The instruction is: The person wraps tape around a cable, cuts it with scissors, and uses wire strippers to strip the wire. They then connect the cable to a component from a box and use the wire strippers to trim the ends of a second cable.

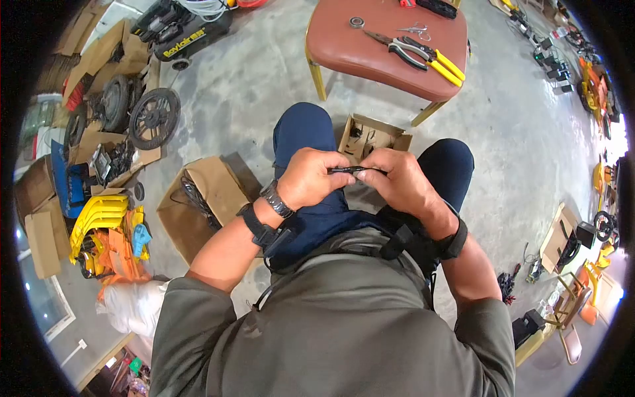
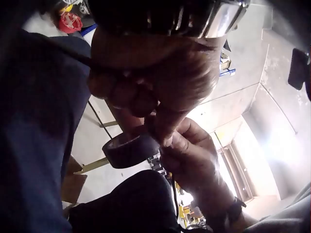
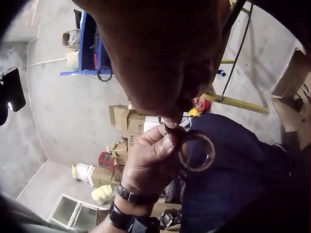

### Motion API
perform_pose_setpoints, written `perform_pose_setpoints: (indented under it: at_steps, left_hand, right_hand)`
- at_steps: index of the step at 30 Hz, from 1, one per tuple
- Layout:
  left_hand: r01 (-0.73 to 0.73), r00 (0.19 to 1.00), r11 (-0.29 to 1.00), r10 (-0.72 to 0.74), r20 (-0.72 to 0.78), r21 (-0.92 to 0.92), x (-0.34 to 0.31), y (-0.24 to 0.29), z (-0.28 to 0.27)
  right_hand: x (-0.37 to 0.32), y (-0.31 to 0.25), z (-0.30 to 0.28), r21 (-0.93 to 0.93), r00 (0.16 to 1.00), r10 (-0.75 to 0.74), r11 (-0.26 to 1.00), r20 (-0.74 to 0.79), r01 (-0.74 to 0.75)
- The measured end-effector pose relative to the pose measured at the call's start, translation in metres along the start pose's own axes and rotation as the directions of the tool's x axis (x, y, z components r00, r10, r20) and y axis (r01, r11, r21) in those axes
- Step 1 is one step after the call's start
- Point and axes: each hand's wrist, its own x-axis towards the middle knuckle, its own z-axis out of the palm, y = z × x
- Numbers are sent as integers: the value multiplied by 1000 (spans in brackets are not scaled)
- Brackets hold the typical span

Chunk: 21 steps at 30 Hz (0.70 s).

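Note:
In the head view my left hand (image 1: 307, 175) pinches a thin black cable (image 1: 340, 170) between thumb and fingers, in front of my lap. My right hand (image 1: 407, 182) grips the same cable just to the right, the two sets of fingertips nearly meeting. A dark roll of tape (image 2: 130, 153) hangs at the fingertips in the left wrist view. Seen from the right wrist, the tape roll (image 3: 197, 169) shows as a ring beside the left thumb. Curled fingers hide most of the cable between the hands.
Below the hands, a small open cardboard box (image 1: 377, 135) stands on the floor between the knees. Ahead is a red-brown stool (image 1: 344, 53) bearing yellow-handled pliers (image 1: 444, 66), scissors (image 1: 415, 30) and a small ring (image 1: 356, 22). A larger box (image 1: 218, 188) with black cables stands left.

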Motion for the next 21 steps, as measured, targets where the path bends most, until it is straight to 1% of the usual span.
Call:
perform_pose_setpoints:
  at_steps: [1,2,5,8,9,11,14,15,16,19,21]
  left_hand:
    - [-87,995,988,93,-42,127,-2,1,1]
    - [-230,962,957,251,-108,177,-2,-5,5]
    - [-326,913,886,386,-135,329,0,-11,9]
    - [-360,877,864,442,-188,352,-3,-7,10]
    - [-363,876,865,443,-188,347,-3,-8,12]
    - [-361,877,867,441,-191,344,-4,-13,15]
    - [-318,885,893,400,-238,318,-3,-8,16]
    - [-298,894,912,370,-254,280,-3,-9,17]
    - [-279,901,930,340,-269,241,-3,-11,18]
    - [-217,923,965,251,-291,145,-4,-10,18]
    - [-182,932,979,202,-300,92,-6,-9,16]
  right_hand:
    - [0,1,0,14,1000,28,1000,15,-28]
    - [-1,0,0,27,998,55,998,33,-56]
    - [-1,-5,-3,76,958,266,958,108,-275]
    - [1,6,-6,119,957,201,966,210,-229]
    - [4,5,-9,172,923,294,924,250,-341]
    - [15,1,-13,263,823,449,796,347,-545]
    - [31,11,-6,235,796,434,795,422,-559]
    - [37,10,-6,222,785,437,794,438,-566]
    - [40,21,0,319,813,378,781,443,-537]
    - [52,34,4,376,834,281,792,475,-481]
    - [53,29,5,366,878,293,824,378,-432]
